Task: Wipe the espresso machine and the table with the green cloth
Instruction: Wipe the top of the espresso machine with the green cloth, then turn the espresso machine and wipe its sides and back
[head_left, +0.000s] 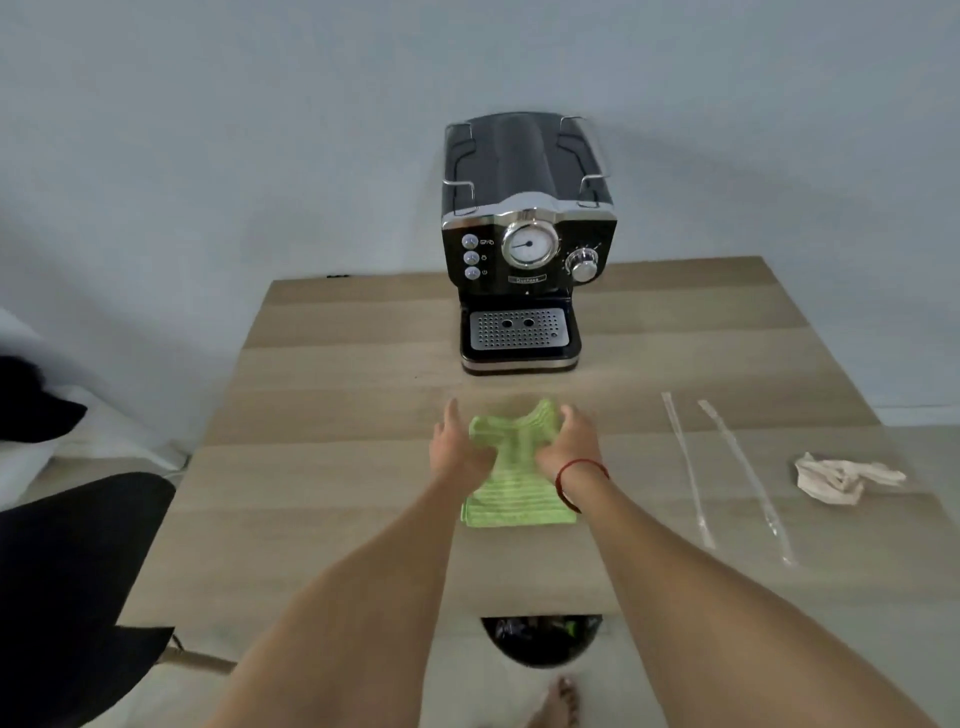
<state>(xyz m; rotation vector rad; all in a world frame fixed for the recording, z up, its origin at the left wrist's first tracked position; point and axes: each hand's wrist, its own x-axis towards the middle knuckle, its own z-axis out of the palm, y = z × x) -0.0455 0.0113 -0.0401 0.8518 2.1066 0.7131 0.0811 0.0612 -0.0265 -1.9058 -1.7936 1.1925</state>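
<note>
A green striped cloth (514, 493) lies on the wooden table (332, 467), bunched up at its far end. My left hand (457, 447) grips the cloth's left side and my right hand (569, 441) grips its right side, with a red string on that wrist. The black and chrome espresso machine (527, 244) stands upright at the table's far edge, just beyond the cloth, against the wall. Its drip tray (519, 330) faces me.
Two clear plastic strips (727, 467) lie on the table to the right of the cloth. A crumpled beige wrapper (836, 478) sits further right. A dark chair (62, 571) stands at the left, and a black bin (540, 639) shows under the table's near edge.
</note>
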